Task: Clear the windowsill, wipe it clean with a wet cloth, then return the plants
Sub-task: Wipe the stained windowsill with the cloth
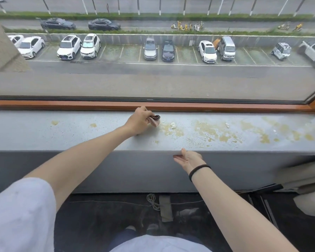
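The grey windowsill [62, 131] runs across the view, with no plants on it. Yellowish stains and white crumbs [215, 132] cover its right half, and a few small spots lie to the left. My left hand [139, 121] grips a small bunched cloth [155, 120], pink with a dark edge, and holds it on the sill just left of the stains. My right hand [188, 160] is held open, palm up, just below the sill's front edge, thumb against the lip.
An orange-brown window frame [207, 106] and glass stand right behind the sill. Below are a dark floor with a coiled cord [153, 200] and a strip of tape. A blurred pale object [302, 177] sits at the right.
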### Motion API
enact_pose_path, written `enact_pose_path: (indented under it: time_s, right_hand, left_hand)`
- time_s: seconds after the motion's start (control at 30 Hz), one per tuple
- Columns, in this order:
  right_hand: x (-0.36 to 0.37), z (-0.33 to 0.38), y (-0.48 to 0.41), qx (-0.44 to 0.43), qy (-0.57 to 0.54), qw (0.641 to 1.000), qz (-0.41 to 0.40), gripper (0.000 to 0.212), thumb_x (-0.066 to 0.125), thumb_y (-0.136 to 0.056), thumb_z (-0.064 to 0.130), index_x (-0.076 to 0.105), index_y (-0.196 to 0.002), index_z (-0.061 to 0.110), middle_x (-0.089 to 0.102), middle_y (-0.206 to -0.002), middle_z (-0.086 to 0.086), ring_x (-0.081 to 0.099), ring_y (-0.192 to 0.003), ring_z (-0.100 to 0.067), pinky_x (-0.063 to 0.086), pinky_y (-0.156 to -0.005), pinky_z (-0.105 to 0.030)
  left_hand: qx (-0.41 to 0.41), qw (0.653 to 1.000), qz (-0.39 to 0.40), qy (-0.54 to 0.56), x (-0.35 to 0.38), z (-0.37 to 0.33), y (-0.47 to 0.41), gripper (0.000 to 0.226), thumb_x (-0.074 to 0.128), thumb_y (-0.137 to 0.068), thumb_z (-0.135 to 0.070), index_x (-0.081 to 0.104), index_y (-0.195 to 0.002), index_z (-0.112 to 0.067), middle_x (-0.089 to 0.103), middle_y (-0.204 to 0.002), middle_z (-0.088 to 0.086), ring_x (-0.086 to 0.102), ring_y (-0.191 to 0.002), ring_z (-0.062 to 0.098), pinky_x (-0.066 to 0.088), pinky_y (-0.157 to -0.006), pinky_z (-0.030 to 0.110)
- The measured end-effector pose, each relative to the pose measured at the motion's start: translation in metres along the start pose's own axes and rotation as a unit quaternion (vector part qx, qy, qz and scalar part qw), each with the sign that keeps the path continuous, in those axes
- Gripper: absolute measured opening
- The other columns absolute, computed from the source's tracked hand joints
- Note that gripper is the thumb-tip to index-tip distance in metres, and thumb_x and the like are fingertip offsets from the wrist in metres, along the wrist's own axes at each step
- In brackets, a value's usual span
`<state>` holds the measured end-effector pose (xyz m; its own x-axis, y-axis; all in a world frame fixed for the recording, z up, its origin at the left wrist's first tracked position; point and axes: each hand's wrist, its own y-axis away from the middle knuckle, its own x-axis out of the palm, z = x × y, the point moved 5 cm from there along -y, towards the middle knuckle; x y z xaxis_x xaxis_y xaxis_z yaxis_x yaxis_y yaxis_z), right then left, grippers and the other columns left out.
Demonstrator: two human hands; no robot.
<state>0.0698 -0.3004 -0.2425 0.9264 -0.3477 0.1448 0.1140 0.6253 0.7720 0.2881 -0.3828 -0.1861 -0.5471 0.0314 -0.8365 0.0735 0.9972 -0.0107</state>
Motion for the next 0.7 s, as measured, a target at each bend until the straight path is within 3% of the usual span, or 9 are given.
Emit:
enact_pose_path:
  time_s: [0.1, 0.4, 0.53, 0.63, 0.7]
  right_hand:
    - [0.002, 0.006, -0.006, 0.006, -0.002, 1.000, -0.015, 0.021, 0.050, -0.093, -0.008, 0.050, -0.113, -0.012, 0.057, -0.116, -0.030, 0.063, -0.098, -0.040, 0.054, -0.086, -0.048]
    - [0.000, 0.020, -0.021, 0.022, 0.027, 0.999, -0.021, 0.028, 0.051, -0.092, -0.009, 0.049, -0.119, -0.012, 0.058, -0.106, -0.028, 0.064, -0.095, -0.037, 0.054, -0.085, -0.046]
    - [0.002, 0.021, -0.027, 0.022, 0.025, 0.999, -0.013, 0.031, 0.051, -0.092, -0.010, 0.046, -0.122, -0.014, 0.057, -0.113, -0.030, 0.064, -0.099, -0.039, 0.054, -0.084, -0.045]
    - [0.001, 0.021, -0.030, 0.022, 0.014, 1.000, 0.005, 0.032, 0.049, -0.092, -0.011, 0.044, -0.123, -0.016, 0.054, -0.118, -0.033, 0.061, -0.104, -0.042, 0.052, -0.088, -0.047]
    - [-0.001, 0.020, -0.033, 0.019, 0.015, 1.000, 0.008, 0.031, 0.050, -0.091, -0.010, 0.045, -0.122, -0.016, 0.054, -0.118, -0.032, 0.061, -0.104, -0.041, 0.053, -0.086, -0.046]
  left_hand:
    - [0.021, 0.998, -0.025, -0.062, -0.002, -0.004, -0.031, 0.039, 0.044, -0.085, 0.008, 0.066, -0.113, -0.007, 0.056, -0.107, 0.015, 0.048, -0.105, 0.031, 0.042, -0.090, 0.039]
    - [0.060, 0.982, -0.043, -0.172, 0.017, -0.005, -0.062, 0.036, 0.047, -0.087, 0.002, 0.062, -0.119, -0.009, 0.051, -0.109, 0.014, 0.047, -0.102, 0.031, 0.039, -0.078, 0.037]
    - [-0.014, 0.996, -0.026, -0.081, 0.032, -0.010, -0.053, 0.036, 0.044, -0.092, -0.005, 0.062, -0.120, -0.018, 0.048, -0.110, 0.010, 0.042, -0.106, 0.029, 0.041, -0.081, 0.038]
    - [0.034, 0.998, 0.057, -0.003, 0.042, -0.022, -0.040, 0.039, 0.041, -0.091, 0.004, 0.065, -0.118, -0.009, 0.050, -0.106, 0.012, 0.049, -0.100, 0.028, 0.037, -0.077, 0.025]
    - [0.032, 0.995, 0.055, 0.071, 0.035, -0.022, -0.034, 0.033, 0.045, -0.089, 0.008, 0.067, -0.111, -0.002, 0.049, -0.098, 0.008, 0.052, -0.089, 0.023, 0.037, -0.067, 0.015]
